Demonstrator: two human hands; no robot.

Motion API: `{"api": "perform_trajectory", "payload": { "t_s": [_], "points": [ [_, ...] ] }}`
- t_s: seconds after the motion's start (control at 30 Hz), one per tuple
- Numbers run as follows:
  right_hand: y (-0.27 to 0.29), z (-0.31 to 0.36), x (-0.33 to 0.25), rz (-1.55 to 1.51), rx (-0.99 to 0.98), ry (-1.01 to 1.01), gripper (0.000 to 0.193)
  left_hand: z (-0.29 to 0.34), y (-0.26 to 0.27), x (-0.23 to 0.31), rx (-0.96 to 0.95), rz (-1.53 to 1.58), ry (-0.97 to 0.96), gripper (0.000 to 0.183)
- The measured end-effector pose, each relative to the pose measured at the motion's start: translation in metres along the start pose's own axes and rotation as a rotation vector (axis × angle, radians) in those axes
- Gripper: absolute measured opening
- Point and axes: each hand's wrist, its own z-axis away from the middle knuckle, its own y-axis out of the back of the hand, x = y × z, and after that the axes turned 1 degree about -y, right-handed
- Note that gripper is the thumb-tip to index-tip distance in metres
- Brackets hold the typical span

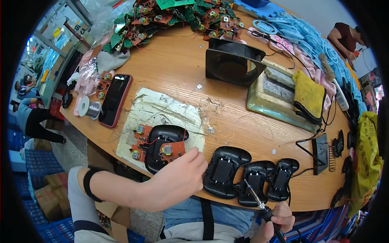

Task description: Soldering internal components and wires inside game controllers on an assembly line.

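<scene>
Light brown wood makes up the table (170,60) in front of you. Along its far right side runs a heap of light blue parts (308,36), and at the far edge, left of centre, sits a pile of green and red circuit boards (142,20). A yellow bag (366,158) hangs at the far right. Right of centre stands a square black fan (221,67), next to a tray (279,115) of grey blocks with a yellow cloth (310,95) over its right end.

Nearer you, a pale mat (162,107) lies left of centre. On its near part rests a black shell (174,131); three more shells (223,170) stand in a row to the right, along the table's near edge. A phone (115,101) lies left of the mat.

Your left hand (182,172) is at the shell on the mat, fingers bent close together; you cannot tell whether they grip anything. Your right hand (279,220) is closed around a soldering iron (259,200), its tip over the middle shell of the row.

Just beside your left fingers, a small red board (172,152) lies over the shell. Beyond the phone's left side stands a spool (90,108) of silver wire.
</scene>
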Motion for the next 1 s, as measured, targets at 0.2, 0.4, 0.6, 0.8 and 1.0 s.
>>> {"api": "perform_trajectory", "payload": {
  "t_s": [0.2,0.4,0.6,0.8,1.0],
  "points": [
    [-0.001,0.017,0.023,0.156,0.246,-0.046,0.028,0.027,-0.024,-0.024,0.609,0.398,0.549,0.008],
    [-0.002,0.010,0.025,0.099,0.175,-0.021,0.030,-0.013,-0.045,-0.038,0.641,0.415,0.772,0.037],
    [-0.007,0.011,0.026,0.073,0.156,-0.039,0.030,-0.024,-0.052,-0.041,0.536,0.498,0.732,0.035],
    [-0.005,0.006,0.031,0.037,0.174,-0.048,0.030,-0.009,-0.047,-0.025,0.775,0.893,0.718,0.012],
    [-0.016,-0.005,0.034,0.012,0.108,-0.081,0.025,-0.016,-0.052,0.003,0.741,0.785,0.474,0.015]
  ]
}}
